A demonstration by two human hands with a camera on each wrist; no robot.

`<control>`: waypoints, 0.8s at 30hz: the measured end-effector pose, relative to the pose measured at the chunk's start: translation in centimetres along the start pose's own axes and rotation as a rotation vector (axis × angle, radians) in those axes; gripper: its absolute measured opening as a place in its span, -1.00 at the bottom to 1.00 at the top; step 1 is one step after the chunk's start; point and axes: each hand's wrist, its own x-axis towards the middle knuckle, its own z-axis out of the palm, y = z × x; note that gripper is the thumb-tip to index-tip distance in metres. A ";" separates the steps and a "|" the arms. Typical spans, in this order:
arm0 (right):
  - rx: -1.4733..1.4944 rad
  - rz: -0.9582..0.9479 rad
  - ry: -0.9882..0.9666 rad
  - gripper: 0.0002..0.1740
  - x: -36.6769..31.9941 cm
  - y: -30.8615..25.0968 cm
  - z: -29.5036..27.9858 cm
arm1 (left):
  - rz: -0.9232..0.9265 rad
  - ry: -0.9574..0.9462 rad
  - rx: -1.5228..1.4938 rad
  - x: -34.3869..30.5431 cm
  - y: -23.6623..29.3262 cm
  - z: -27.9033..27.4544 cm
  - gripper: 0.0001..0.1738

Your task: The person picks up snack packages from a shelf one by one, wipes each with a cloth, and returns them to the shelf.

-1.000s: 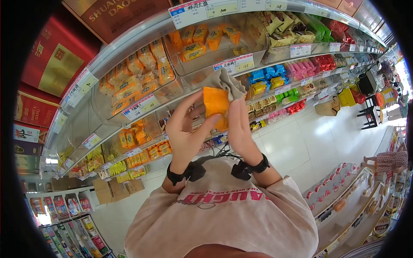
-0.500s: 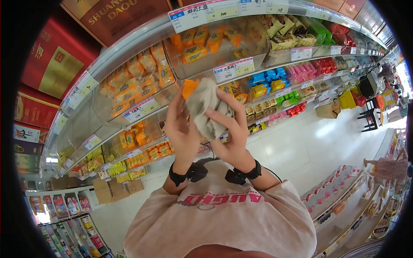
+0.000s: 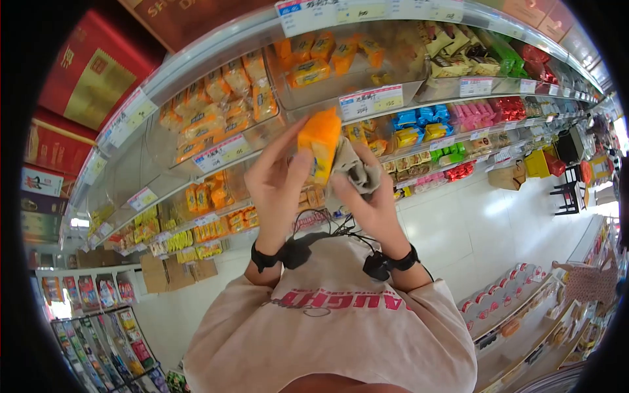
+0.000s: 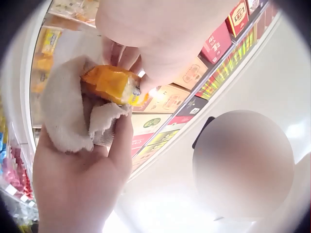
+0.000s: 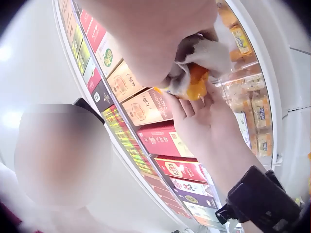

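In the head view my left hand (image 3: pixel 278 190) holds an orange snack packet (image 3: pixel 319 141) upright in front of the shelves, fingers on its back and thumb on its front. My right hand (image 3: pixel 370 203) grips a crumpled grey-white cloth (image 3: pixel 359 171) against the packet's right side. The left wrist view shows the packet (image 4: pixel 111 85) pinched by my left hand (image 4: pixel 160 39), with the cloth (image 4: pixel 63 111) bunched in my right hand (image 4: pixel 82 184). Seen from the right wrist, the cloth (image 5: pixel 209 51) wraps part of the packet (image 5: pixel 197 82), and my left hand (image 5: pixel 204 126) is behind it.
Clear shelf bins (image 3: pixel 216 111) hold several orange and yellow packets, with price tags (image 3: pixel 370 99) on the shelf edges. Red gift boxes (image 3: pixel 92 78) stand on top at the left. A white tiled floor (image 3: pixel 458 229) lies below, with low display racks (image 3: pixel 517 308) at the lower right.
Half a second ago the cloth covered most of the packet. It has since slid down to the right side, and the packet stands exposed and a little higher.
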 end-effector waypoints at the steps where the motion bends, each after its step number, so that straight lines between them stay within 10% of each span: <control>1: 0.103 0.084 0.012 -0.53 -0.1 0.5 -0.1 | -0.082 0.018 0.006 -0.5 -0.5 -0.8 -0.61; 11: 0.113 -0.055 -0.008 -0.54 -0.6 0.6 -0.9 | -0.334 -0.019 -0.151 -0.2 -1.9 -0.7 -0.56; 21: 0.051 0.042 0.015 -0.46 0.1 1.0 -0.4 | -0.069 0.003 0.145 -0.9 -1.8 -0.2 -0.57; 24: -0.389 -0.406 0.011 -0.43 1.4 1.9 -0.9 | 0.043 -0.032 0.102 -0.8 -1.0 -1.0 -0.55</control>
